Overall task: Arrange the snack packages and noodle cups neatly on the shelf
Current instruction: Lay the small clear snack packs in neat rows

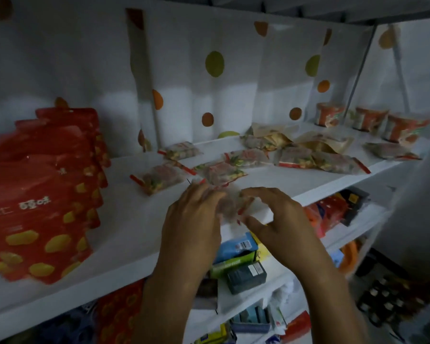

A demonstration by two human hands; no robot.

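Observation:
Both hands meet at the front edge of the white shelf (124,247). Between them is a small clear snack packet (230,206), blurred; my left hand (194,224) and my right hand (278,227) each pinch a side of it. Several more clear packets with red strips lie scattered on the shelf, such as one snack packet (157,178) at the left and another snack packet (338,162) further right. A leaning stack of red snack bags (42,199) stands on the left. Three red noodle cups (370,120) stand in a row at the back right.
Tan pouches (320,142) lie among the packets at the back. A white curtain with coloured dots (214,65) hangs behind the shelf. Lower shelves hold boxes (243,269) and red packages (333,209). A shelf board runs overhead.

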